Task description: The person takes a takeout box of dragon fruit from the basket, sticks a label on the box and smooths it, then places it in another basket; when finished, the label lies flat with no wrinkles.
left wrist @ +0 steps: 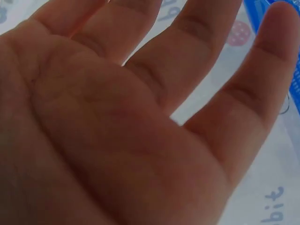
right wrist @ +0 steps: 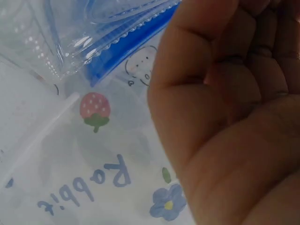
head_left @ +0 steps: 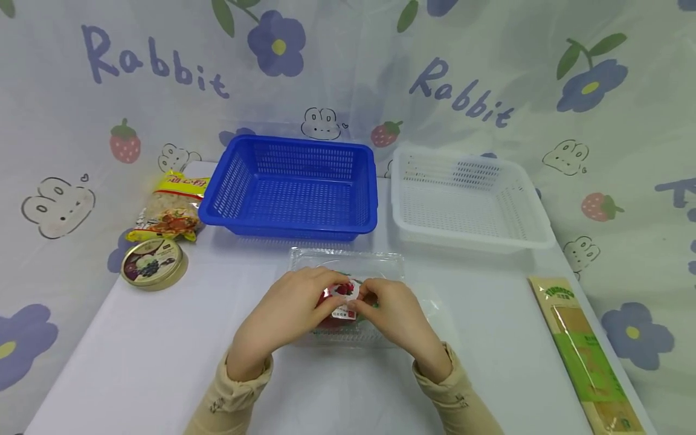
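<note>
In the head view, a small white label (head_left: 345, 311) with red fruit printed on it lies over a clear plastic box (head_left: 380, 260). My left hand (head_left: 288, 305) pinches the label from the left, with thumb and forefinger at its edge. From the right, my right hand (head_left: 399, 311) holds the label's edge between thumb and forefinger. Red and green print shows through the box around the fingers. The left palm (left wrist: 122, 131) fills most of the left wrist view. Beside the right hand (right wrist: 225, 112), the right wrist view shows ridged clear plastic (right wrist: 108, 42).
A blue basket (head_left: 293, 229) and a white basket (head_left: 473, 241) stand behind the box. At the left are a yellow-topped food bag (head_left: 171, 208) and a round gold tin (head_left: 153, 264). A long green and tan packet (head_left: 587, 356) lies along the right edge.
</note>
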Motion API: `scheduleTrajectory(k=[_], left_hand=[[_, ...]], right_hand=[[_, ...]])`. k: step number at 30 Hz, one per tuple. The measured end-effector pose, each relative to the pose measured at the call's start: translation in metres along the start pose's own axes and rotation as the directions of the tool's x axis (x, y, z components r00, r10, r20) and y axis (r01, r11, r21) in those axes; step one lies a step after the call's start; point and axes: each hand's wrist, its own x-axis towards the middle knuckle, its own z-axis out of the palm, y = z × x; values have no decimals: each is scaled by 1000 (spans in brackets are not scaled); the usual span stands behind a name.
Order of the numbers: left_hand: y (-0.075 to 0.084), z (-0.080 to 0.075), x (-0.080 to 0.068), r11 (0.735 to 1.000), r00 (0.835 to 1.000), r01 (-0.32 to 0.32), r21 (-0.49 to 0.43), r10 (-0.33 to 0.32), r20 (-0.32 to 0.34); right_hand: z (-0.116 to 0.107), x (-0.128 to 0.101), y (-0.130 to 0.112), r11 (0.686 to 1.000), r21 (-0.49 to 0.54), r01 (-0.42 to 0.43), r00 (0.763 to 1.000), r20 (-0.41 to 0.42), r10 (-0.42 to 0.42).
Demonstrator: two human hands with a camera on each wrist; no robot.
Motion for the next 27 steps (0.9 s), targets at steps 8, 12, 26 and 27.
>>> scheduleTrajectory(k=[8, 12, 26, 27], left_hand=[[0, 1, 7, 999, 996, 43, -33, -40, 85], [-2, 3, 8, 998, 994, 57, -40, -53, 100], [-2, 14, -2, 997, 991, 76, -25, -73, 115], [0, 16, -5, 997, 991, 76, -15, -74, 109]], right_hand=[[1, 7, -5, 993, -112, -23, 1000, 17, 25], [4, 9, -6, 983, -179, -27, 1000, -13, 25], [17, 2, -4, 919, -394, 0, 996, -82, -35], [18, 0, -4, 919, -393, -4, 995, -91, -34]])
